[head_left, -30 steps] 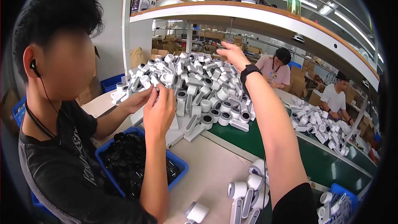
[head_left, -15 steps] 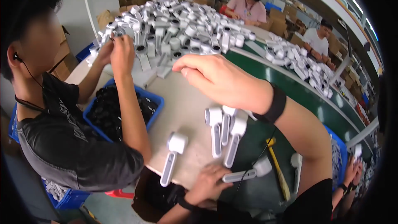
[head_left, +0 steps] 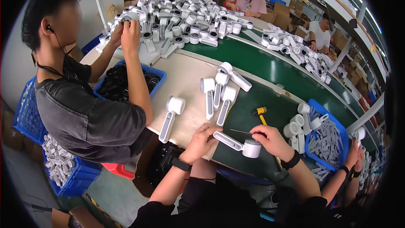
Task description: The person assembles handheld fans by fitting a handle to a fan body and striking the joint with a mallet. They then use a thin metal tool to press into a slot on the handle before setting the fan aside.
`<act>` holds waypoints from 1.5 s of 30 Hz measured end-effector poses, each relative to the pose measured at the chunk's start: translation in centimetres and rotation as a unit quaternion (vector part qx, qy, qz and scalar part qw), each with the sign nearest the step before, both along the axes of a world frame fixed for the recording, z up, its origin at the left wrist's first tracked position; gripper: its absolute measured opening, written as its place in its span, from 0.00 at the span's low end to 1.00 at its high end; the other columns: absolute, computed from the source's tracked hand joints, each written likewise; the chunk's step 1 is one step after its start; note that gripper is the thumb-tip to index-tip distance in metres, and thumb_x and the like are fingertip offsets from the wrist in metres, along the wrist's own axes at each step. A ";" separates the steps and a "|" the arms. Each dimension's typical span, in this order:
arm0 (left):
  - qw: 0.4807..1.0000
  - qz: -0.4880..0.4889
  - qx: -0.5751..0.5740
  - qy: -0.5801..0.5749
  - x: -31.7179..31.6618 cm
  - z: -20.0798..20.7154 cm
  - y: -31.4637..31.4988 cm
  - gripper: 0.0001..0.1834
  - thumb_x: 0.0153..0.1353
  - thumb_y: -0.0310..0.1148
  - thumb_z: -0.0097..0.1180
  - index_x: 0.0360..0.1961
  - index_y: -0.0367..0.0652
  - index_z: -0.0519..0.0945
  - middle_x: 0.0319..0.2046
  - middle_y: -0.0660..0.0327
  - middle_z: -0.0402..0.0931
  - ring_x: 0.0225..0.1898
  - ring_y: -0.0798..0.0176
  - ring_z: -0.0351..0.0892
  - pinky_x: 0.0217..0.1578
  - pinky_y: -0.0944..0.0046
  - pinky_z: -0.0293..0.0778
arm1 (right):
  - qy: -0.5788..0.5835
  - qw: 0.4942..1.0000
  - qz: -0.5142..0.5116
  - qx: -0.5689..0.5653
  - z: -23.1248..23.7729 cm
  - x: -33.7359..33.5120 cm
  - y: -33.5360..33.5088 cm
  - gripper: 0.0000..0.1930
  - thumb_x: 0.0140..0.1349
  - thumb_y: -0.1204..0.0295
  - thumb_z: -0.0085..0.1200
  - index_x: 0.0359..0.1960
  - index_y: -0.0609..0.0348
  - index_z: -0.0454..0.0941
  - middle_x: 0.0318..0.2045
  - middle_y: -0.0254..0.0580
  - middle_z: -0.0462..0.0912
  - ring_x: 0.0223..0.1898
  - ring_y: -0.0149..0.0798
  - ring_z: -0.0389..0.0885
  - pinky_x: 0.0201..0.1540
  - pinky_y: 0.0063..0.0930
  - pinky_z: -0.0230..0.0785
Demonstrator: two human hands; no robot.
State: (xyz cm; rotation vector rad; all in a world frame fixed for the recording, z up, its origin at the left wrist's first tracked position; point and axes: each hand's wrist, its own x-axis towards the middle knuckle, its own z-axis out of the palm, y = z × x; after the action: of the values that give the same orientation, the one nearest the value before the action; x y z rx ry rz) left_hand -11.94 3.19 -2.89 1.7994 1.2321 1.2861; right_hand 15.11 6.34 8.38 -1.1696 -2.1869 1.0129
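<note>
A white handheld device (head_left: 252,148) with a drum-shaped head and a grey-inlaid handle lies across the near part of the dark green mat. My left hand (head_left: 200,143) has its fingers closed on the end of the handle. At the head end, my right hand (head_left: 275,144) grips a screwdriver-like tool (head_left: 241,131) with a thin metal shaft. The shaft points left above the handle, and the tool's dark grip is mostly covered by my fingers. Beyond my hands stands a cluster of similar white devices (head_left: 218,95), and another device (head_left: 168,122) lies to the left.
A yellow hammer (head_left: 260,111) lies just beyond my right hand. To the right are upright white devices (head_left: 295,131) and a blue bin (head_left: 344,143) of grey strips. At left, a co-worker (head_left: 95,109) sits beside a blue bin (head_left: 158,82) of black parts. A large device pile (head_left: 177,17) lies behind.
My right hand has come back from its reach over the table and now holds the thin tool. The device at my left hand has turned, and the view has shifted.
</note>
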 end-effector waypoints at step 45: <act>0.989 0.061 0.087 0.106 8.6 1.9 -2.6 0.12 0.49 0.29 0.72 0.36 0.40 0.85 0.28 0.54 0.78 0.35 0.49 0.78 0.37 0.55 0.75 | -0.100 0.963 -0.161 0.194 -4.8 1.0 -10.1 0.13 0.64 0.76 0.55 0.49 0.63 0.80 0.26 0.51 0.79 0.29 0.55 0.80 0.31 0.45 0.71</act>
State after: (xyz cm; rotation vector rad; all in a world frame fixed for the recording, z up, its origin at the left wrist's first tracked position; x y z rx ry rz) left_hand -3.29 0.56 -0.99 2.0578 1.3994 1.3318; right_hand 16.10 -3.81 3.54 -1.4176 -2.1165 0.3240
